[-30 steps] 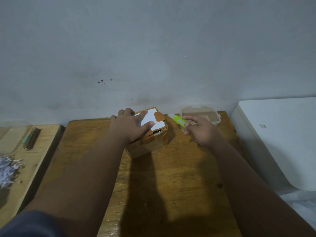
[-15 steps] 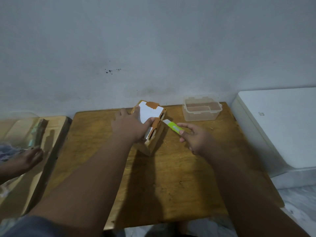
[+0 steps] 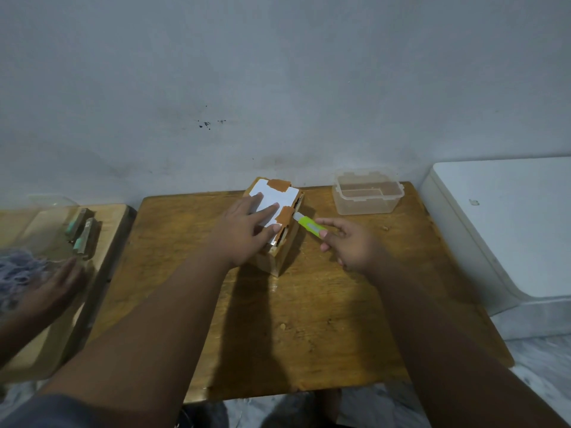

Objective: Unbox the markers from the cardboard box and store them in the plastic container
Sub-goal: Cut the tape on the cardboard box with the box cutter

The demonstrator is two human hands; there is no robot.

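Observation:
A small cardboard box (image 3: 279,251) with a white top and brown tape patches stands near the back of the wooden table (image 3: 324,304). My left hand (image 3: 244,231) lies flat on its top, fingers spread, pressing it down. My right hand (image 3: 349,242) holds a lime-green utility knife (image 3: 307,225), whose tip touches the box's right top edge by a tape patch. A clear plastic container (image 3: 367,196), open and with nothing visible inside, sits at the table's back right. No markers are visible.
A second wooden table (image 3: 102,239) at left carries a clear container (image 3: 46,211), green-capped items (image 3: 82,233) and grey yarn (image 3: 18,273); another person's hand (image 3: 58,288) rests there. A white appliance (image 3: 509,223) stands to the right. A wall is right behind.
The view has pulled back and tilted down. The box has turned so that its long side points toward me. The knife tip has come against its right top edge. Another person's hand appeared at left.

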